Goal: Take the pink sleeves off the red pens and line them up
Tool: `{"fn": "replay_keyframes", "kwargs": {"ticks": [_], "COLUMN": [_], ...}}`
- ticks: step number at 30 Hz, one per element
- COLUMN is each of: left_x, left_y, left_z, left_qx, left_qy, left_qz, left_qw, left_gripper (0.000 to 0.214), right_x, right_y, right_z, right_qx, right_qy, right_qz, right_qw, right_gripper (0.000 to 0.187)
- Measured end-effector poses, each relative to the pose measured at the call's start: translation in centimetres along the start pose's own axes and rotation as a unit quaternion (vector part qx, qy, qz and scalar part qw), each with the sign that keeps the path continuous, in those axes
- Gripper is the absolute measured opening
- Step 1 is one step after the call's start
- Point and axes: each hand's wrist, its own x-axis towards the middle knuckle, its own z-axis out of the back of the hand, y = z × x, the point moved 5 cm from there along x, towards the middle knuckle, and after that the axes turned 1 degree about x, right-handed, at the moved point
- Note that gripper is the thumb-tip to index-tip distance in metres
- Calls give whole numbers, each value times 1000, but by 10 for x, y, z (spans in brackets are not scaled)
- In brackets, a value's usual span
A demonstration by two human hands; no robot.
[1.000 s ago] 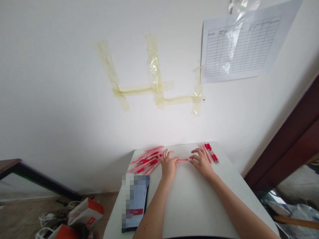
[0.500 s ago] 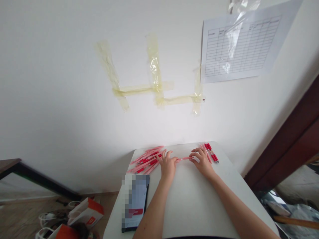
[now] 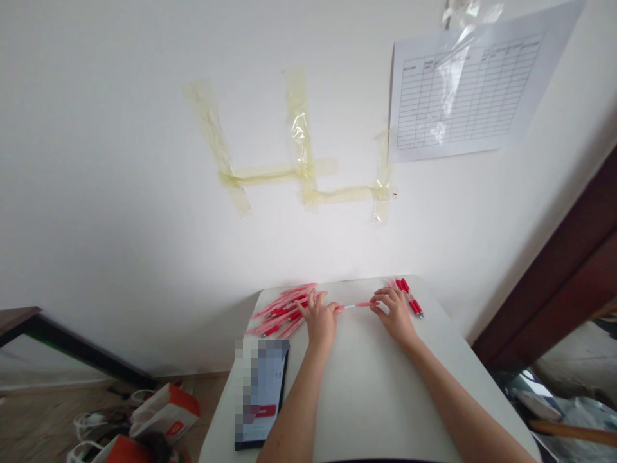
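Observation:
Over the far part of the white table, a thin pink pen is stretched level between my two hands. My left hand pinches its left end, while its other fingers are spread. The right end is pinched by my right hand. A narrow white length shows between the pen's two pink parts; I cannot make out exactly what it is. Beside my left hand lies a pile of pink and red pens. Several more pens with red grips lie just beyond my right hand, partly hidden by it.
A phone lies at the table's left, beside my left forearm. The white wall rises behind the table, bearing yellowish tape and a taped printed sheet. Orange-and-white bags stand on the floor at left.
My hands have drawn slightly apart, the left one moving left. The pen's two pink parts have separated, and a longer white length now shows between them.

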Motion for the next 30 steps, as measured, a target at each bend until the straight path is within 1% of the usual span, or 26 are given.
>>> {"fn": "replay_keyframes", "kwargs": {"ticks": [6,10,13,24,30], "left_x": [0,0,-1,-2,-2], "left_y": [6,7,7,5,5], "left_z": [0,-1,0,3,4], "left_qx": [15,31,42,46,41], "left_qy": [1,-1,-7,2,-5], "left_qz": [19,23,24,27,27], "left_qw": [1000,999,999,999,999], "left_gripper": [13,11,13,17,16], "right_x": [-1,-2,-2,-3,-5], "right_y": [-4,-6,-7,-8,-5], "right_z": [0,1,1,-2,-6], "right_qx": [-11,-16,-18,-32,-71], "right_qy": [-16,-25,-27,-13,0], "right_qz": [-18,-27,-32,-34,-24], "right_qw": [1000,999,999,999,997], "right_gripper": [21,20,19,23,26]}}
